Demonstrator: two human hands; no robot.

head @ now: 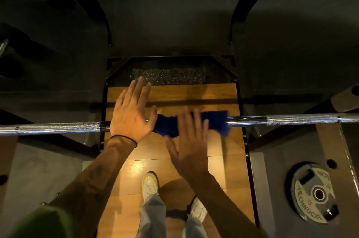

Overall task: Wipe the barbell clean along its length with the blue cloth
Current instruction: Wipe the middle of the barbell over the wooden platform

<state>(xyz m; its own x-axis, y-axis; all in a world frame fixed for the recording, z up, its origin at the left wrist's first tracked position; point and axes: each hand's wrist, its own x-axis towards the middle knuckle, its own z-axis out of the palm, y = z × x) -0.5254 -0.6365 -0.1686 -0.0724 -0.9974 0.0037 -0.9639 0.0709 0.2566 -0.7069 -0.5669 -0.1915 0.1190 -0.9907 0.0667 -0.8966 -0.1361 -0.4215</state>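
Observation:
A chrome barbell (281,119) runs straight across the view at waist height. The blue cloth (215,121) is draped over its middle part, bunched at its left end. My left hand (132,113) lies flat over the bar with straight, spread fingers, its thumb side against the cloth's left end. My right hand (190,140) is blurred; its straight fingers lie on top of the cloth, and the palm sits nearer to me than the bar. The bar under the cloth is hidden.
A wooden lifting platform (194,92) lies below the bar, framed by black rack legs (240,10). A weight plate (314,193) lies on the grey floor at the lower right. My white shoes (149,185) stand on the wood.

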